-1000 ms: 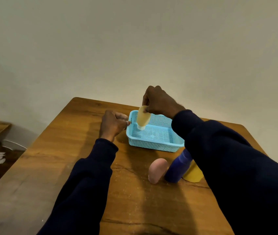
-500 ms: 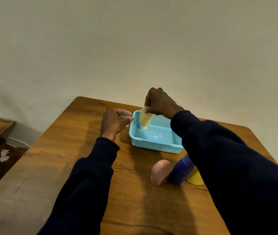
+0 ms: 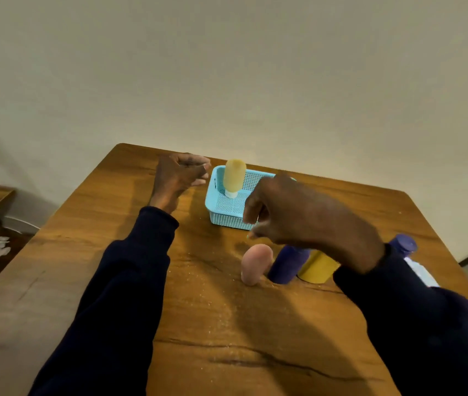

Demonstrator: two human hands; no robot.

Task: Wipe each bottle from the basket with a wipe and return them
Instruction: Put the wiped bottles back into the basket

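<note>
Wooden tabletop (image 3: pixel 198 324) fills the lower frame. My right hand (image 3: pixel 307 215) hangs mid-frame, grip loose and empty. Left hand (image 3: pixel 178 178) is curled at upper left, can't tell if it's pinching anything. Between them is the blue basket (image 3: pixel 221 215), with the pale yellow bottle (image 3: pixel 234 175) standing cap-down inside.

The right hand (image 3: pixel 298 212) has let go of the pale yellow bottle (image 3: pixel 234 174), which now stands on its own, cap down, in the blue basket (image 3: pixel 221 217), beyond and to the left of the loosened fingers. That hand has drawn back toward the person and now hovers with its fingers loosely curled and holding nothing, right above the pink bottle (image 3: pixel 255 264) and the dark blue bottle (image 3: pixel 287 267). The left hand (image 3: pixel 178 178) has come off the basket's rim and hangs just beside it, fingers slack. A purple-capped bottle (image 3: pixel 404 244) has come into view behind the right wrist.
</note>
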